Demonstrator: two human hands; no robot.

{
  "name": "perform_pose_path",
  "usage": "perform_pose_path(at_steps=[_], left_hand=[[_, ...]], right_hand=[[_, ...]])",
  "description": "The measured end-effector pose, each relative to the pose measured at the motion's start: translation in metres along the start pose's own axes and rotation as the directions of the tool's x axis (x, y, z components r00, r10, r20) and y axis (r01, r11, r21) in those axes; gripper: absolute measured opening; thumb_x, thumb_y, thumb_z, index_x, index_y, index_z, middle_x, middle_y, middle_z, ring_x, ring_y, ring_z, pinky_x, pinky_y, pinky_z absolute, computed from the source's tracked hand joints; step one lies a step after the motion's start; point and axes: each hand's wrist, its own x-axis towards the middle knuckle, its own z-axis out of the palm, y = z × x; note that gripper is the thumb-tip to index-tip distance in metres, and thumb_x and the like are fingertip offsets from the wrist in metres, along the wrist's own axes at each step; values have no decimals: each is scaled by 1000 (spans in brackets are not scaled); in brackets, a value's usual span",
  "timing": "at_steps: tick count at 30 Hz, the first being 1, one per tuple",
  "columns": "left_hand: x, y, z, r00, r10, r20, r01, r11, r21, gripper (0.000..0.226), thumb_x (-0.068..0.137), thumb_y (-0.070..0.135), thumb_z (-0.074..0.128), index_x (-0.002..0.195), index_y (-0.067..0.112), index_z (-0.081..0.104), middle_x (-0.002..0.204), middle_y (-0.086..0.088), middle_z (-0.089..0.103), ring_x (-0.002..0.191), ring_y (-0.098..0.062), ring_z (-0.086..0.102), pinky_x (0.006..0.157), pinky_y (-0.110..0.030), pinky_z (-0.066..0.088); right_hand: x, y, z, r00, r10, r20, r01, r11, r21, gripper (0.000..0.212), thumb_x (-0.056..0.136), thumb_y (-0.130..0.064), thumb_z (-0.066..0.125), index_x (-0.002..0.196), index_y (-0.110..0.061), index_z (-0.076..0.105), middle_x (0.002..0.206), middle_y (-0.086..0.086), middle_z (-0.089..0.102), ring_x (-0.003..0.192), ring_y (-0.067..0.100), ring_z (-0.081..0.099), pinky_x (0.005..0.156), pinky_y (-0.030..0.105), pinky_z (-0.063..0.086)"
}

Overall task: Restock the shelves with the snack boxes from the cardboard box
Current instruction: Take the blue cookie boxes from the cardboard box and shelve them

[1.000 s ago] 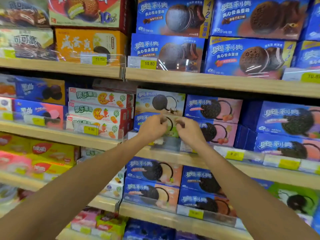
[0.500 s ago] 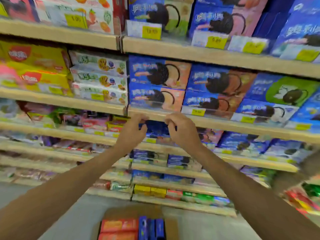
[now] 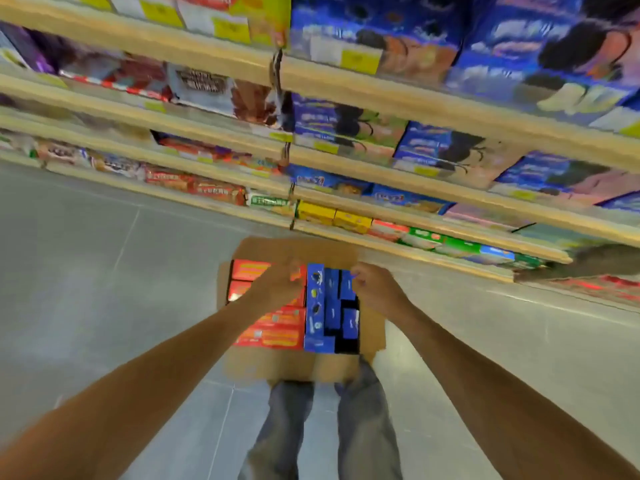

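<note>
The cardboard box (image 3: 277, 367) is sitting open on the grey floor (image 3: 104, 289), just in front of the lowest of the shelves (image 3: 381, 88), with its flaps lying spread outward. Red snack boxes (image 3: 273, 329) are lying flat and filling its left side. Blue snack boxes (image 3: 317, 306) are standing on edge in rows along its right side, and a dark gap is showing at the near right corner.

Both of the person's bare arms are reaching down over the box. The left hand (image 3: 277, 284) is hanging above the red snack boxes near the far left corner. It is badly blurred, with its fingers pointing down and bent. Whether they are touching or gripping a box cannot be told.

The right hand (image 3: 377, 289) is hovering over the far right corner, just beside the blue rows. Its fingers (image 3: 358, 277) are curling loosely inward, with nothing visible between them and the thumb.

The person's legs in blue jeans (image 3: 360, 427) are standing at the near edge of the box. The shelves above are carrying blue, red, yellow and green packets behind yellow price tags (image 3: 358, 60).
</note>
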Motion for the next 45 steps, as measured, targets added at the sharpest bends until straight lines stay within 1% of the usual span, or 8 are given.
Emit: perform_pose_path(at_steps=[4,11,18,21,23,30,39,45], left_hand=[[61,-83,2,987,-142,-70,157,824,544,78,67,35,48,141,14,38,139,-9,50,125,-25,50,101,-45,43],[145,-179,2,996,-68,59,-17,506,863,71,88,0,45,150,22,17,156,-7,17,142,-26,23,109,-41,34],[231,-220,0,925,97,368,-313,-359,879,79,92,3,42,151,23,-7,158,-15,-14,145,-39,-1,117,-50,10],[255,-232,3,876,73,477,-379,-507,774,70,91,13,53,149,24,16,159,-12,0,145,-38,9,116,-49,15],[261,-236,5,858,45,512,-392,-587,708,56,76,27,72,128,30,52,151,-3,36,137,-31,36,111,-41,32],[263,-237,6,811,58,582,-432,-614,661,37,63,19,81,98,24,71,112,1,69,118,-25,59,100,-34,46],[250,-231,-3,813,52,580,-430,-618,659,33,62,31,78,93,24,71,92,6,71,95,-14,67,93,-29,49],[232,-229,-15,912,-75,403,-397,-409,822,62,95,48,40,139,4,33,136,-14,41,127,-30,38,111,-39,23]], right_hand=[[49,52,82,987,148,69,-154,984,90,25,91,-8,45,109,-1,59,101,19,65,83,30,59,76,41,48],[112,115,195,922,320,219,-360,916,179,41,91,-23,53,126,-3,44,98,14,57,84,29,59,73,40,46],[158,142,252,878,390,279,-444,880,167,93,78,-56,65,142,-3,25,135,10,41,118,28,49,80,38,44],[164,143,264,883,372,285,-396,918,28,101,76,-62,64,144,-4,19,149,10,28,135,28,35,96,42,42],[165,141,269,879,379,289,-385,922,-36,96,79,-59,63,144,-4,19,149,10,28,136,28,33,98,40,41],[164,142,268,908,386,161,-374,922,-103,55,89,-38,59,127,-5,38,122,11,54,108,29,58,79,38,51],[150,162,255,929,291,229,-293,956,-29,67,81,-43,67,129,-6,38,129,11,43,119,29,47,88,39,46],[150,164,233,981,156,118,-152,987,-46,54,86,-31,62,130,-8,40,126,10,44,119,27,39,91,41,45]])
